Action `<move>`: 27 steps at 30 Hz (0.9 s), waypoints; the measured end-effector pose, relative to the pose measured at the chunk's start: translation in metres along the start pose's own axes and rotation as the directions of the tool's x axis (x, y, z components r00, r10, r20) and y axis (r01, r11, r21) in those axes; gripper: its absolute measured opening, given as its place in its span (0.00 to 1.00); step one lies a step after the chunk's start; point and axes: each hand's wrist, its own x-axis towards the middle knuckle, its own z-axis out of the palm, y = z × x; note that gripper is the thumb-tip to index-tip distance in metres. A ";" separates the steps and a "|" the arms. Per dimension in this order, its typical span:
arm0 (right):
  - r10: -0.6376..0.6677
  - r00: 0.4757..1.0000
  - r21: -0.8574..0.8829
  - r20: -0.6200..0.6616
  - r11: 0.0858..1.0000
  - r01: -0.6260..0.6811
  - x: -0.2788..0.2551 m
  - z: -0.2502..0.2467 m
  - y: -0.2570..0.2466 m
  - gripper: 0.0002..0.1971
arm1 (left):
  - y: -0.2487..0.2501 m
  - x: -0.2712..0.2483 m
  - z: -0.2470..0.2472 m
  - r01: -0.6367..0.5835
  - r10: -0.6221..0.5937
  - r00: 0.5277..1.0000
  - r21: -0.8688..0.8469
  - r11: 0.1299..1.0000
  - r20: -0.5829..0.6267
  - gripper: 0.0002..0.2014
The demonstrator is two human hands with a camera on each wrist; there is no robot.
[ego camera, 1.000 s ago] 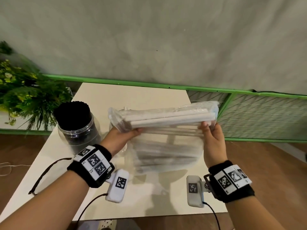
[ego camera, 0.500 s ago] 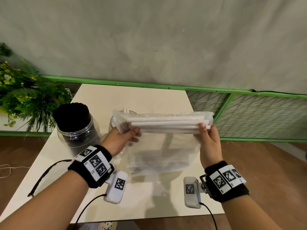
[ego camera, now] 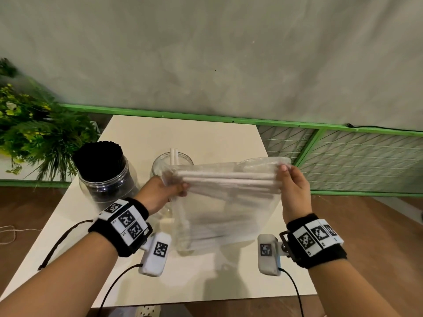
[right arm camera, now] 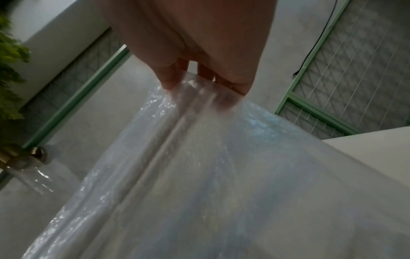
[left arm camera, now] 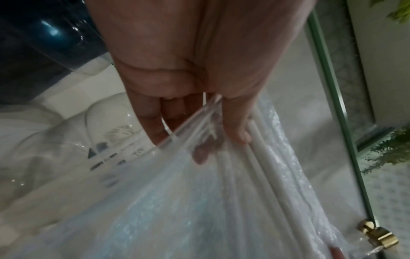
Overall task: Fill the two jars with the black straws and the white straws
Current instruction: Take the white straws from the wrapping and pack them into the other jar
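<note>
Above the table (ego camera: 142,291), the left hand (ego camera: 158,194) and right hand (ego camera: 295,191) pinch opposite ends of a clear bag (ego camera: 224,216) of white straws (ego camera: 229,181), screening the near-empty jar (ego camera: 160,165). Left of it stands the jar of black straws (ego camera: 98,161), beside a plant (ego camera: 29,136).

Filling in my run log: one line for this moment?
left hand: grips bag end | right hand: pinches other end | white straws: bagged | black jar: full
</note>
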 end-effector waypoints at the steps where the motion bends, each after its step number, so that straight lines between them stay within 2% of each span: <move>1: -0.006 1.000 -0.002 -0.015 1.000 0.006 0.002 0.000 -0.002 0.08 | 0.002 0.000 -0.001 0.000 0.000 1.000 -0.017 1.000 0.002 0.11; 4: -0.030 0.999 0.029 -0.033 0.999 0.031 0.004 -0.001 -0.007 0.08 | 0.009 0.000 0.000 -0.045 0.045 0.999 -0.023 0.999 -0.009 0.11; 11: -0.038 0.996 0.024 -0.075 0.999 0.040 0.004 0.001 -0.007 0.10 | 0.007 0.008 -0.004 -0.051 0.055 0.997 0.068 0.996 -0.053 0.10; 16: -0.034 0.997 0.068 -0.076 0.997 0.039 0.002 0.001 -0.008 0.10 | 0.007 0.011 -0.003 -0.078 0.080 0.991 0.022 0.997 -0.108 0.09; 18: -0.021 0.998 0.077 -0.065 0.997 0.026 0.001 0.001 -0.009 0.10 | 0.003 0.010 -0.004 -0.042 0.051 0.993 0.082 0.996 -0.106 0.07; 21: 0.014 0.999 0.082 -0.042 0.997 -0.011 -0.002 0.004 -0.007 0.10 | -0.010 0.009 -0.008 0.088 -0.078 0.996 0.271 0.959 -0.048 0.08; 23: 0.018 0.999 0.097 -0.040 0.995 -0.014 -0.004 0.006 -0.006 0.10 | -0.014 0.006 -0.005 0.146 -0.138 0.989 0.190 0.971 -0.052 0.09; 25: 0.001 0.999 0.121 -0.052 0.993 0.005 -0.003 0.007 -0.006 0.10 | -0.010 0.003 0.001 0.121 -0.122 0.987 -0.024 0.992 -0.100 0.10; 27: -0.003 0.999 0.127 -0.053 0.992 0.010 -0.001 0.006 -0.007 0.10 | -0.013 0.002 0.002 0.083 -0.087 0.988 -0.034 0.996 -0.129 0.09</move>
